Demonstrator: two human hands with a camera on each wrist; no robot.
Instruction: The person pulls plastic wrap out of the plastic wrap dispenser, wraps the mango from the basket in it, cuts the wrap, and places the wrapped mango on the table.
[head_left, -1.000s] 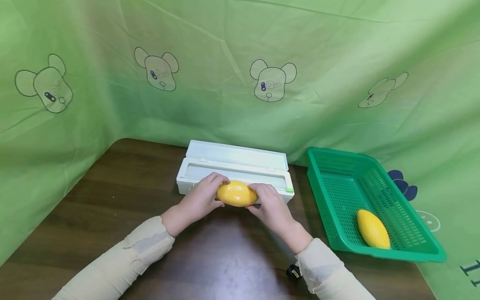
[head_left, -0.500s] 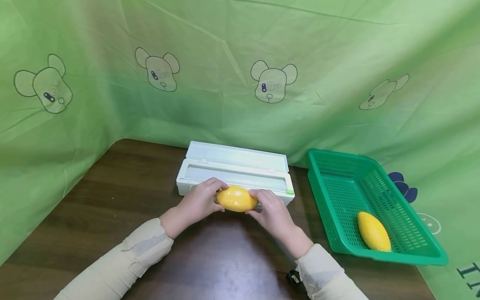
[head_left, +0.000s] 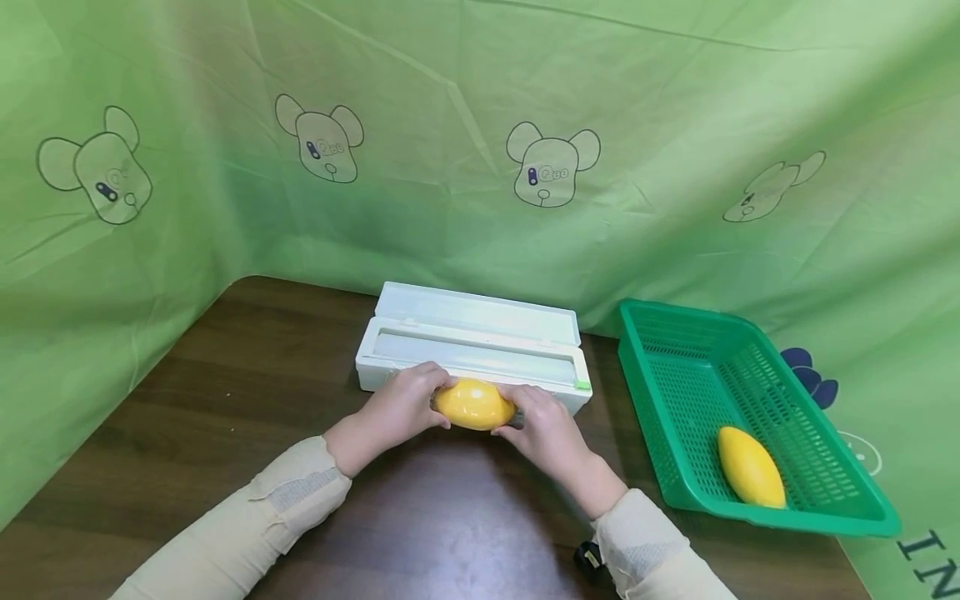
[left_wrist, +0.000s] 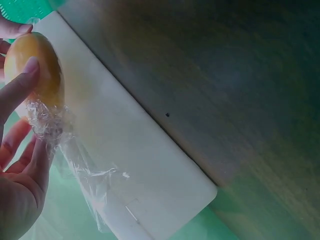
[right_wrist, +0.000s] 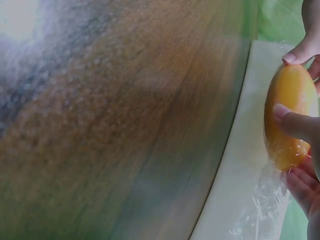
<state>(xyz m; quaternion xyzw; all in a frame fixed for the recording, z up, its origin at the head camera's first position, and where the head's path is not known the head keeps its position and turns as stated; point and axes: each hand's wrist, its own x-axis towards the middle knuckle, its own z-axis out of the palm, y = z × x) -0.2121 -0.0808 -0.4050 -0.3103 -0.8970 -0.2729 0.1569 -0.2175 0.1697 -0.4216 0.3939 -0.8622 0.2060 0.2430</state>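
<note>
near the white box [head_left: 472,336], left hand [head_left: 401,406] and right hand [head_left: 547,427] grip a yellow fruit [head_left: 474,404], its ends partly hidden.

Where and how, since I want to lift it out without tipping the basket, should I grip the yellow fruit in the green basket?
Around its middle, from above, across the two long sides, I'd say: the green basket is open-topped, and the yellow fruit lies on its side with tapering ends, the near one close to the basket's near wall.

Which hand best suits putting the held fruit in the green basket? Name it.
Probably the right hand: it grips the fruit as the left hand does, but is nearer the green basket.
</note>
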